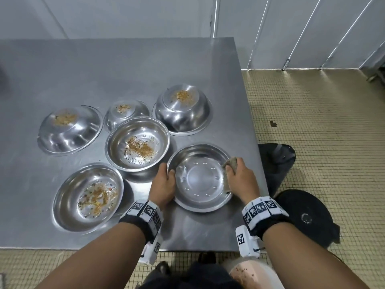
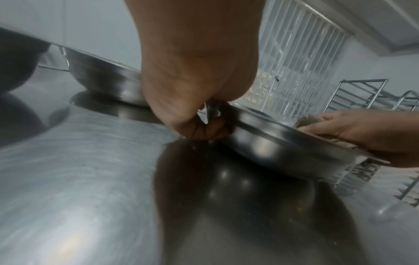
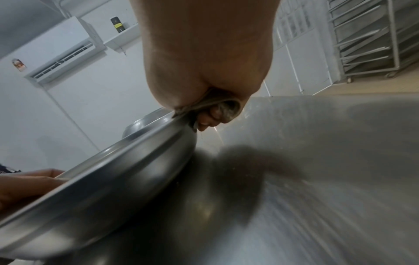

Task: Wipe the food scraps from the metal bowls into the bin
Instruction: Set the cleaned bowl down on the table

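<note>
Both hands on the clean bowl at the table's right edge.

Steel table (image 1: 125, 65) fills the left and centre of the head view; black bin (image 1: 277, 161) sits on the floor past its right edge, centre right of frame. Five bowls with scraps occupy centre left: three upturned at the back, two upright, one (image 1: 137, 146) at centre, one (image 1: 88, 197) at lower left. Clean bowl (image 1: 200, 178) stands upright, lower centre. Left hand (image 1: 163, 183) grips its left rim, thumb curled inside. Right hand (image 1: 239, 177) has fingers clamped on a cloth (image 1: 230, 163) pressed against the right rim.
</note>
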Demonstrator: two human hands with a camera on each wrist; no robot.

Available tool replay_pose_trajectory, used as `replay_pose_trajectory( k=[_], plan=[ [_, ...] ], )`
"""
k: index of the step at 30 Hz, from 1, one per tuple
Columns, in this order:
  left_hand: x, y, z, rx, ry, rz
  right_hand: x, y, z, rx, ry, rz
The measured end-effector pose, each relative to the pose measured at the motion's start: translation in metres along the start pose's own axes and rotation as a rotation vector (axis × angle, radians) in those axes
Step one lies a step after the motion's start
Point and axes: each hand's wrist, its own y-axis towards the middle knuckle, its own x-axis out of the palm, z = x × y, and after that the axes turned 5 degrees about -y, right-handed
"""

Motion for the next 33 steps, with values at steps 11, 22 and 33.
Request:
replay_pose_trajectory(
  k=[11,22,33],
  plan=[
    [0.007,0.013,0.004,-0.041,0.022,0.006,-0.022,0.022,0.002,-0.062,-0.064,0.037],
    [-0.026,0.002,0.013,-0.001,0.219,0.002,-0.039,0.008,-0.069,-0.397,-0.004,0.143],
    [-0.205,-0.035,-0.047,-0.003,0.239,0.601,0.098,-0.071,-0.213,-0.517,0.262,-0.306]
  ],
)
